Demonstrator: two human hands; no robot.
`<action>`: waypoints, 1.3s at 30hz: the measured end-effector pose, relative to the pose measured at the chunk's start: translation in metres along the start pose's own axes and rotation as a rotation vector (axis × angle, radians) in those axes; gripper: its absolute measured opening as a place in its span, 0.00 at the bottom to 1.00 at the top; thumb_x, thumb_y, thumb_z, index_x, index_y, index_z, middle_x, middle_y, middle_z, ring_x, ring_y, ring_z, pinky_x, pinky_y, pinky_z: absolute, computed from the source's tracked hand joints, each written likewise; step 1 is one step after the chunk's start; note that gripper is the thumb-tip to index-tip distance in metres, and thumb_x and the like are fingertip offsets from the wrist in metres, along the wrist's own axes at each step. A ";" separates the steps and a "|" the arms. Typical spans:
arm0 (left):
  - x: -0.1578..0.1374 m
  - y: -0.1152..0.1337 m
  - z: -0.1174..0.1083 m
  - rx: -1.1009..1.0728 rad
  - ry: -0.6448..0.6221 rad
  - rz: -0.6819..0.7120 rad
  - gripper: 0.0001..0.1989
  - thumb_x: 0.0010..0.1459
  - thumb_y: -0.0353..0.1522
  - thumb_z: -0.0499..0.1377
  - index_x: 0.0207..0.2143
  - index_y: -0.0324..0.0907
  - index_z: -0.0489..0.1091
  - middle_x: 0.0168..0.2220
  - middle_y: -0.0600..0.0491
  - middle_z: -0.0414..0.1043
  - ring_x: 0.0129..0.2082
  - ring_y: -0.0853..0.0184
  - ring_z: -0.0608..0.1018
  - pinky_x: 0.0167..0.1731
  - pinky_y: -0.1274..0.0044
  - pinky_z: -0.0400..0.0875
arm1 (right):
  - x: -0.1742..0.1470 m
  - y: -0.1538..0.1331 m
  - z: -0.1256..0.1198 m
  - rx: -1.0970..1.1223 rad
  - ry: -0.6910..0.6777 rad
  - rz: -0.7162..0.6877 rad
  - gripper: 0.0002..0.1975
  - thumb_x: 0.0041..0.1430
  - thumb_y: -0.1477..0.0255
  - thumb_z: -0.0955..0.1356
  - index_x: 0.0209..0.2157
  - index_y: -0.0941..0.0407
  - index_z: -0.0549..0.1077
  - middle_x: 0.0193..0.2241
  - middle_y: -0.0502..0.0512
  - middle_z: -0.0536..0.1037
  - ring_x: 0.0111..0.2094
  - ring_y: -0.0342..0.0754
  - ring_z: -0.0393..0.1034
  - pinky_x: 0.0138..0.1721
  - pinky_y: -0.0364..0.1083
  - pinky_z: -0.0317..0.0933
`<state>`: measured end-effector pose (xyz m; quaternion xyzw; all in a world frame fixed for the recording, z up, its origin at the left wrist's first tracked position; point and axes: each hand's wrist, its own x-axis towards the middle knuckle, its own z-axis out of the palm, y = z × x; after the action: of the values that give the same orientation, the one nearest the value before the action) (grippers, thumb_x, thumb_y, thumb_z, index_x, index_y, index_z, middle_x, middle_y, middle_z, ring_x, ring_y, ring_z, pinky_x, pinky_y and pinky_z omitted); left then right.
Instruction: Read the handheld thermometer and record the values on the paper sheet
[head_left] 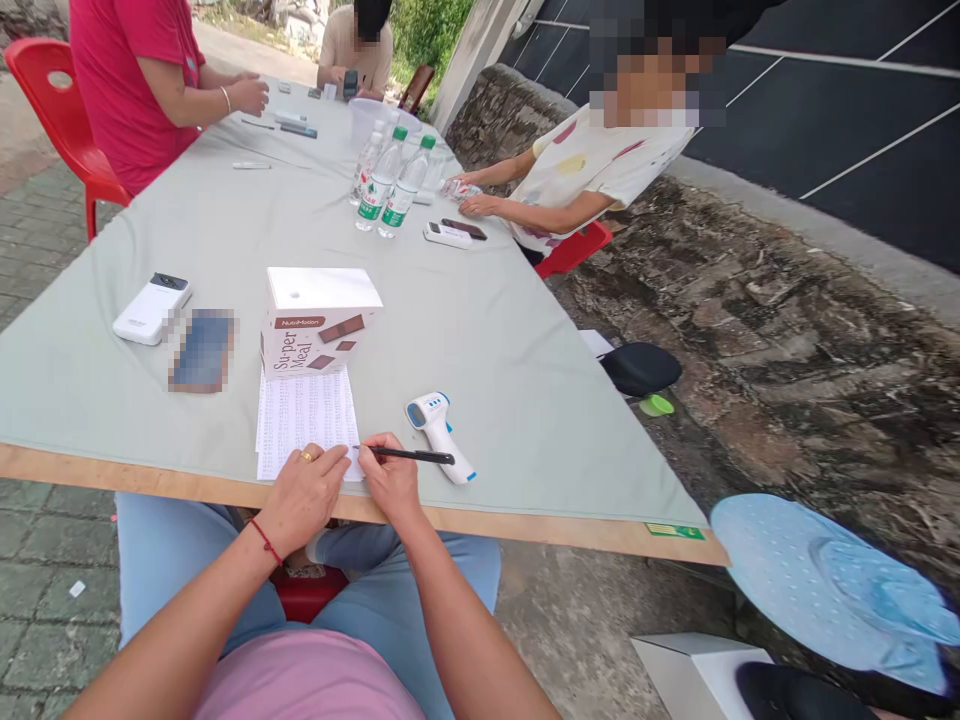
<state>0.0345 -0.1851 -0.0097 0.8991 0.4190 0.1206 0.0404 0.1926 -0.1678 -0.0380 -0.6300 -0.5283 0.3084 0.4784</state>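
My left hand (309, 497) lies on printed sheets of paper (304, 415), fingers stretched out, a gold ring on one of them. Between the fingers of my right hand (391, 483) is a black pen (412, 455), its tip at the right edge of the paper, close to my left fingertips. A "Super Meal" cardboard box (322, 325) stands on the far end of the sheets. Just right of my right hand, a white and blue infrared thermometer (441, 437) rests on the table.
The grey-covered table (510, 400) also holds a white power bank (152, 308), a blurred phone-like item (201, 352) and water bottles (405, 188). Several people sit around it, one in a patterned white shirt (600, 160). A light blue hat (817, 580) is beyond the right corner.
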 end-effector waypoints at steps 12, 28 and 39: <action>0.001 -0.001 -0.002 0.008 -0.003 -0.003 0.14 0.65 0.27 0.47 0.49 0.39 0.67 0.53 0.46 0.70 0.41 0.60 0.71 0.36 0.67 0.66 | 0.000 0.002 0.002 0.006 0.000 0.003 0.07 0.48 0.65 0.64 0.23 0.53 0.67 0.18 0.45 0.68 0.21 0.44 0.60 0.25 0.44 0.57; 0.001 -0.002 0.000 -0.004 0.008 0.001 0.14 0.65 0.28 0.46 0.49 0.40 0.68 0.53 0.45 0.70 0.40 0.60 0.71 0.36 0.68 0.66 | 0.000 0.003 0.001 0.036 -0.002 0.010 0.06 0.46 0.66 0.64 0.22 0.53 0.68 0.17 0.45 0.67 0.20 0.44 0.59 0.24 0.44 0.57; 0.001 -0.001 -0.002 0.013 0.001 0.003 0.13 0.66 0.28 0.47 0.48 0.40 0.67 0.53 0.47 0.70 0.40 0.61 0.71 0.35 0.68 0.65 | 0.000 0.002 0.001 0.060 0.027 0.049 0.06 0.45 0.66 0.64 0.23 0.53 0.67 0.17 0.45 0.66 0.19 0.43 0.59 0.23 0.43 0.55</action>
<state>0.0340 -0.1833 -0.0082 0.8998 0.4186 0.1183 0.0340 0.1925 -0.1674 -0.0398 -0.6324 -0.4966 0.3271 0.4965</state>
